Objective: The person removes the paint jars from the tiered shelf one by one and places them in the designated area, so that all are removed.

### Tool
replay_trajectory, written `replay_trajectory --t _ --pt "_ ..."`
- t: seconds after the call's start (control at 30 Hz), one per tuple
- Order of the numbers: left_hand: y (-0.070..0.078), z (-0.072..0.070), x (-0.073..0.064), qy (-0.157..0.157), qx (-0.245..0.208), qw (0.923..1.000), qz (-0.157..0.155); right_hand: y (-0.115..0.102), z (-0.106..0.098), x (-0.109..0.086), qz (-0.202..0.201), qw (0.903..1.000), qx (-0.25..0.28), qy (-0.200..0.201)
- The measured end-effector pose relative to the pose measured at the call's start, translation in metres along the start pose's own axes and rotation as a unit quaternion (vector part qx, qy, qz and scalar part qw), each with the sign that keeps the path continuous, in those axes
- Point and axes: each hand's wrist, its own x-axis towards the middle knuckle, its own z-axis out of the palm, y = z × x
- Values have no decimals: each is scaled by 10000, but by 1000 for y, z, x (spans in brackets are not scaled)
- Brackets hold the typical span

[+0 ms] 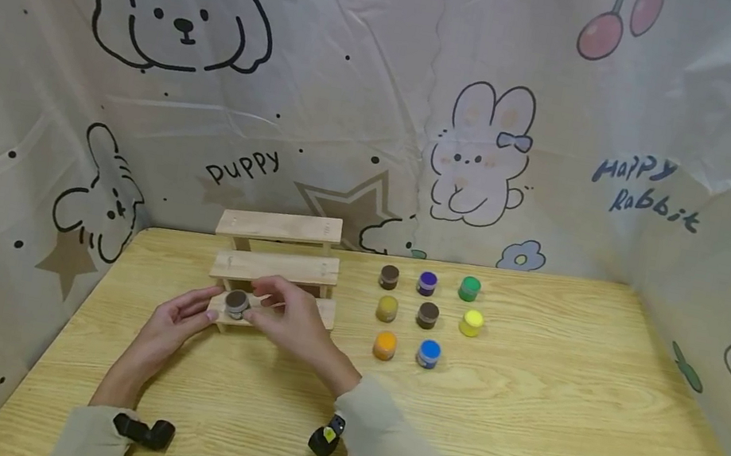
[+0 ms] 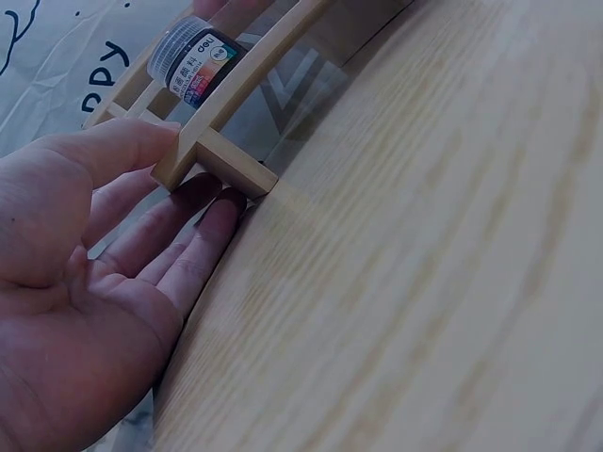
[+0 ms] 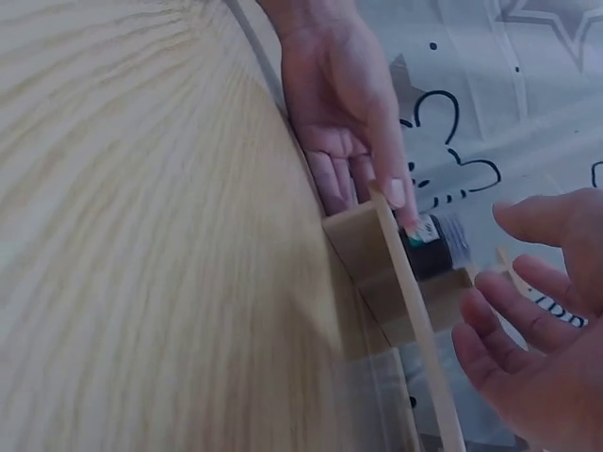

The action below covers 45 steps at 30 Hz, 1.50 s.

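A small paint jar (image 1: pixel 236 305) with a clear lid and dark contents stands upright near the left end of the lowest step of a three-tier wooden stand (image 1: pixel 275 267). In the left wrist view a printed label shows on the jar (image 2: pixel 203 68). My left hand (image 1: pixel 167 328) holds that step's left end, thumb on top and fingers reaching beneath. My right hand (image 1: pixel 299 322) is just right of the jar; the right wrist view shows its thumb and fingers spread apart, with nothing between them, beside the jar (image 3: pixel 435 250).
Several more paint jars stand in loose rows right of the stand, among them a green jar (image 1: pixel 469 288), a yellow jar (image 1: pixel 471 323), an orange jar (image 1: pixel 384 345) and a blue jar (image 1: pixel 428 354). A printed cloth (image 1: pixel 372 100) hangs behind the wooden table (image 1: pixel 558 422).
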Motion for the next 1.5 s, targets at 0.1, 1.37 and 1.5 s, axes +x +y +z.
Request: replay_trajectory --t 0.1,1.37,1.5 --pt "0 0 0 -20 -42 10000 -23 0 8 3 68 9996 -275 54" --pt "-2 0 2 -91 -138 9998 111 -2 -2 -5 171 9994 -138 249" --pt "-1 0 1 -72 -108 9999 90 -6 -12 -12 175 9994 -18 306"
